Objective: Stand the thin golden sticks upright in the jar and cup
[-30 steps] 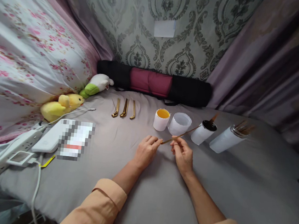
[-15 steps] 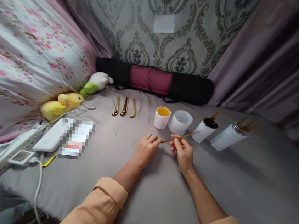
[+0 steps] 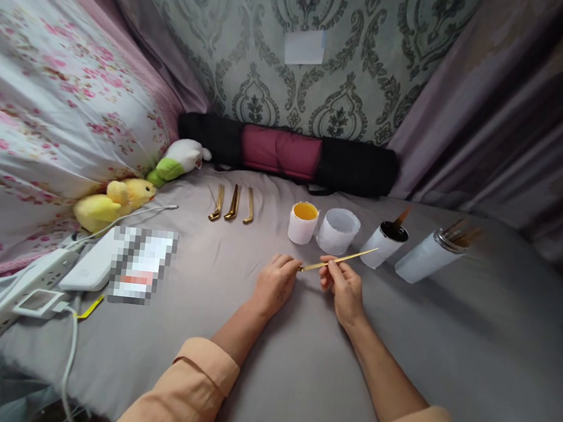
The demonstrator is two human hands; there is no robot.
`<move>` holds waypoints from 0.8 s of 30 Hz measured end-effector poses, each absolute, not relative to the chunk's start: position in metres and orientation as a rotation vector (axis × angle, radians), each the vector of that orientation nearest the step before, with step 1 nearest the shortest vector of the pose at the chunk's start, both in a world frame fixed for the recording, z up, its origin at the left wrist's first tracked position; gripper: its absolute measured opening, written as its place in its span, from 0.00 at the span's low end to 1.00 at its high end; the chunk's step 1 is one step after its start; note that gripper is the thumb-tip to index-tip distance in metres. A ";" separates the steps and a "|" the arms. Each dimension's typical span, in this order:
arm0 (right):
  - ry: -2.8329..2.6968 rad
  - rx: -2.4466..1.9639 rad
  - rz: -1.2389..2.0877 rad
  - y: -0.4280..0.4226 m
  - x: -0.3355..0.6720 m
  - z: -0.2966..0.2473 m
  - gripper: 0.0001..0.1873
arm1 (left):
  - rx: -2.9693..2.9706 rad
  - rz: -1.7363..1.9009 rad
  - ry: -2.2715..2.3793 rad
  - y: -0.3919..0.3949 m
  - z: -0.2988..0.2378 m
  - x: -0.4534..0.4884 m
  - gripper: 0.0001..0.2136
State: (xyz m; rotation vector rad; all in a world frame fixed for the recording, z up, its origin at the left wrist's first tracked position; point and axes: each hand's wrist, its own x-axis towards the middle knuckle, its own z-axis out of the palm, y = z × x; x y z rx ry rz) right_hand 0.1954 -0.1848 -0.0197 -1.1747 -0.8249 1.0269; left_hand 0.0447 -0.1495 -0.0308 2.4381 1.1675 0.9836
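A slender gold-coloured strip (image 3: 357, 254) is held between my two hands, slanting up to the right and narrowing to a point. My left hand (image 3: 274, 283) is closed on its lower left end, which the fingers partly cover. Around its middle, my right hand (image 3: 344, 291) pinches it between thumb and fingers. The point reaches past my right hand, in front of a white-sided can (image 3: 376, 251) with a dark inside and a brown-tipped thing standing in it. Similar bent gold-coloured pieces (image 3: 232, 203) lie farther back on the left.
Behind my hands stand a small tub with yellow inside (image 3: 302, 230) and a whitish tub (image 3: 338, 237). A jar of thin sticks (image 3: 427, 258) leans at right. Left are a plush chick (image 3: 111, 205), a white power bank (image 3: 92, 265), a power strip (image 3: 4, 306) and cables.
The strip has turned a little in my fingers and now shows a brighter, broader gold face. Both hands keep their hold at nearly the same spot. The view has shifted slightly.
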 end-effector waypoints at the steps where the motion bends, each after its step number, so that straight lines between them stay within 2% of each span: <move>1: -0.824 -1.176 1.028 -0.185 0.196 -0.020 0.16 | 2.397 1.012 1.154 -0.149 -0.032 0.045 0.11; 9: -0.819 -1.196 0.995 -0.184 0.196 -0.020 0.15 | 1.955 1.070 1.094 -0.148 -0.030 0.048 0.12; 17: -0.785 -1.192 0.955 -0.184 0.198 -0.020 0.15 | 1.112 0.855 0.888 -0.152 -0.019 0.055 0.13; 24: -0.822 -1.226 0.926 -0.185 0.198 -0.018 0.14 | 0.758 0.736 0.717 -0.153 -0.016 0.056 0.13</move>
